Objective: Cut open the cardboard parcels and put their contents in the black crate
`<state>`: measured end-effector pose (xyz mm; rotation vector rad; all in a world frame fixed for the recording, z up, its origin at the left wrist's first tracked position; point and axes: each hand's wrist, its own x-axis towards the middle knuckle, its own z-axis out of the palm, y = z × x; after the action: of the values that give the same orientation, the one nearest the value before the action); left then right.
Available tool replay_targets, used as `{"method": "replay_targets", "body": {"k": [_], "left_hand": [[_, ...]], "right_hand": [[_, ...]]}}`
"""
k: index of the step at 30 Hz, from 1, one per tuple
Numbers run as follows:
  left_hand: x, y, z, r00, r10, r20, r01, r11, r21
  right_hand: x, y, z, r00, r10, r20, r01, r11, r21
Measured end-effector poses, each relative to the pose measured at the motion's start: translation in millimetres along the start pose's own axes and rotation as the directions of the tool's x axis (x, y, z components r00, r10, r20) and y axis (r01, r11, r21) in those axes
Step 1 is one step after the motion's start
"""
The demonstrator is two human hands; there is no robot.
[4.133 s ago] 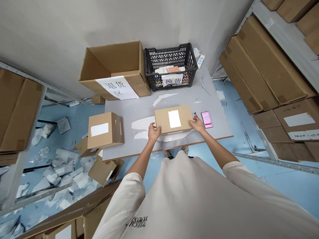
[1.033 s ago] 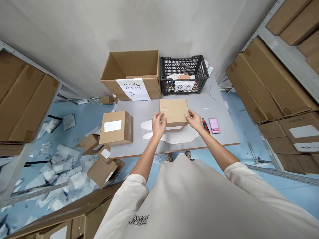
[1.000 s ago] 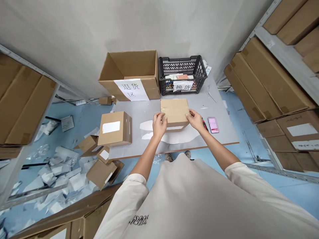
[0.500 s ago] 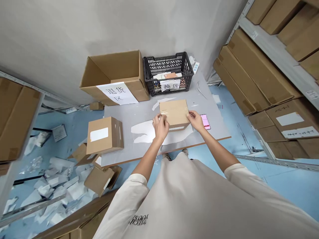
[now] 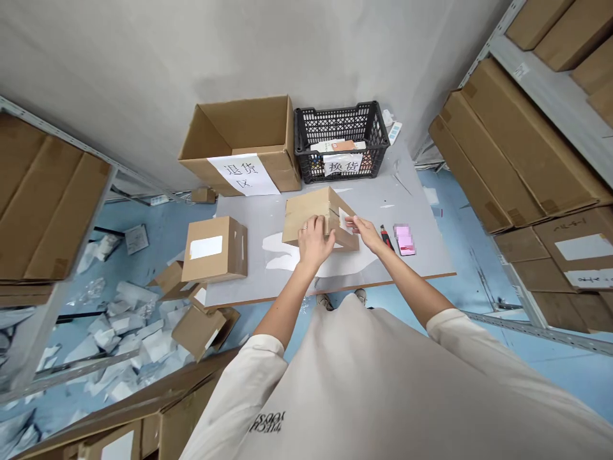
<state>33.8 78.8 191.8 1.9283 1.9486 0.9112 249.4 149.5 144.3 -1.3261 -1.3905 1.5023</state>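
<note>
A cardboard box (image 5: 306,207) sits turned at an angle near the middle of the grey table, with a white label on its right side. My left hand (image 5: 315,241) rests on the box's near edge, its fingers apart over the top. At the labelled side, my right hand (image 5: 364,232) touches the box with its fingertips, fingers stretched out. A red and black utility knife (image 5: 386,237) lies beside my right hand, and a phone with a pink screen (image 5: 405,239) is to the right of it.
An open carton with a paper sign (image 5: 246,174) and a black plastic crate (image 5: 342,144) stand at the table's back. Another labelled box (image 5: 215,249) is at the left. Shelves of cartons flank the table (image 5: 431,255); torn packaging (image 5: 143,332) litters the floor at left.
The box has turned, bringing its label round to the right side. My left hand has spread over it, and my right hand has moved to the label side. The knife now shows.
</note>
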Motion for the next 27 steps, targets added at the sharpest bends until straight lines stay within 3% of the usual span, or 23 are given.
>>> {"method": "replay_targets", "body": {"k": [6,10,13,17,23,27], "left_hand": [[-7.1,-86.2,-38.6,0.974,-0.192,-0.122,0.182,0.979,-0.094],[-18.1,-141.6,-59.4,0.948,-0.297,-0.111,0.277,0.946,-0.167],[-27.0,-168.4,-60.1,0.917,-0.382,-0.114,0.349,0.908,-0.233],[-40.7,-175.1,-38.0,0.897,-0.440,-0.042,0.400,0.848,-0.348],[-58.0,-145.8,18.9,0.893,-0.442,0.083,0.427,0.773,-0.469],[-63.7,-136.0,40.2,0.873,-0.476,0.107,0.467,0.751,-0.466]], "right_hand": [[2.6,42.4,12.7,0.980,0.084,-0.180,-0.122,0.970,-0.212],[4.2,50.1,41.8,0.989,0.142,-0.051,-0.149,0.974,-0.171],[4.5,47.9,61.8,0.995,0.096,-0.025,-0.098,0.986,-0.135],[-0.8,42.7,53.3,0.990,0.057,-0.129,-0.080,0.979,-0.185],[-20.5,41.0,-5.1,0.967,0.047,-0.249,-0.113,0.959,-0.258],[-34.4,50.2,-25.0,0.970,0.055,-0.235,-0.115,0.962,-0.248]]}}
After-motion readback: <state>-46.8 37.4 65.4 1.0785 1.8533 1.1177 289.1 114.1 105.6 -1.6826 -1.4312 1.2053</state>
